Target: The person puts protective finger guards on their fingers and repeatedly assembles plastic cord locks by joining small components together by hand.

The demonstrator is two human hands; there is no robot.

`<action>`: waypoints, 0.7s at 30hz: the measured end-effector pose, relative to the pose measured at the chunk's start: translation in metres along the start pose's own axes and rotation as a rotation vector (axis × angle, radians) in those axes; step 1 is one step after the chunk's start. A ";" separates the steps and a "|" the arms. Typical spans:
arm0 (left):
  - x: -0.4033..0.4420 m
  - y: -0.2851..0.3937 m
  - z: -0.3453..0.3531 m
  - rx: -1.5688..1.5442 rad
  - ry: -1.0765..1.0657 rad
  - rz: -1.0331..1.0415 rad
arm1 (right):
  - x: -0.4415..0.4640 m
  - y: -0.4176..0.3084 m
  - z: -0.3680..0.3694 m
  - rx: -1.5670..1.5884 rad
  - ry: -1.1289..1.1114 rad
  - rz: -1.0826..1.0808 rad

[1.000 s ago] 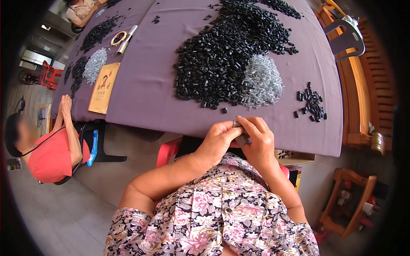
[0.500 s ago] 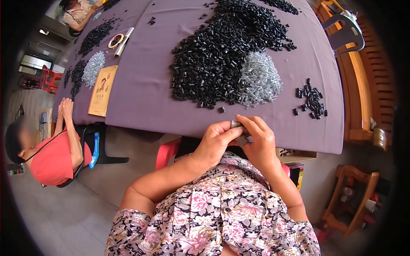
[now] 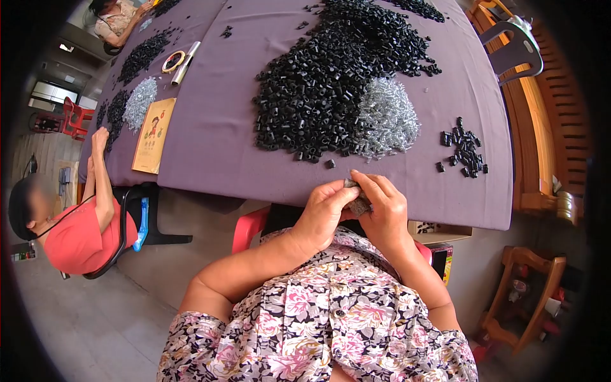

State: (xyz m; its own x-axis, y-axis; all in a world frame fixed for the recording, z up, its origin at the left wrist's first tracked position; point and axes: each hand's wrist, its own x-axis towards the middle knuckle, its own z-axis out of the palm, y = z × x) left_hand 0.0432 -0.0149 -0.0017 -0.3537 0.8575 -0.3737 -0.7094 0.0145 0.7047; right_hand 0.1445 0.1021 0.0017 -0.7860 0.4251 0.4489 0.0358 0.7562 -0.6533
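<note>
Just off the near table edge, my left hand [image 3: 323,213] and my right hand [image 3: 386,209] meet, their fingers closed around a small grey-brown piece [image 3: 360,205]. It looks rough, perhaps cloth; its kind is not clear, and the fingers hide much of it. Beyond my hands lies a big heap of short black plastic tubes [image 3: 305,108]. A pile of small metal springs [image 3: 388,121] touches the heap's right side. One loose black tube [image 3: 330,163] sits near the edge, and a smaller group of black pieces [image 3: 464,149] lies to the right.
A purple cloth [image 3: 210,127] covers the table. To the left are a yellow booklet [image 3: 153,137], a tape roll [image 3: 172,62], another spring pile [image 3: 139,102] and more black pieces. A person in red [image 3: 89,235] sits at left, another person [image 3: 116,22] farther back. A grey chair [image 3: 519,51] stands at right.
My hands stay together, with the fingers and the grey-brown piece shifting slightly. The person in red has raised a hand and moved it toward the table.
</note>
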 end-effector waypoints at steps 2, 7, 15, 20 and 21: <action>-0.001 0.002 0.000 0.034 -0.013 0.006 | 0.000 0.000 -0.001 0.004 -0.004 0.005; 0.003 0.012 -0.009 0.319 -0.144 0.053 | -0.001 0.000 -0.006 0.095 -0.032 0.082; 0.007 0.018 -0.007 0.344 -0.106 0.006 | 0.000 0.003 -0.007 0.085 -0.033 0.052; 0.014 0.013 -0.012 0.317 -0.095 -0.031 | 0.003 0.002 -0.007 0.039 -0.039 0.033; 0.016 0.011 -0.014 0.330 -0.098 -0.031 | 0.003 0.002 -0.007 0.028 -0.039 0.027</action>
State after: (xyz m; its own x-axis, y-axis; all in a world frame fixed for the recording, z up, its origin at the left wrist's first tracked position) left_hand 0.0215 -0.0082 -0.0080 -0.2634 0.8991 -0.3497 -0.4778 0.1933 0.8570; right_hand 0.1463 0.1086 0.0062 -0.8083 0.4254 0.4071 0.0407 0.7301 -0.6821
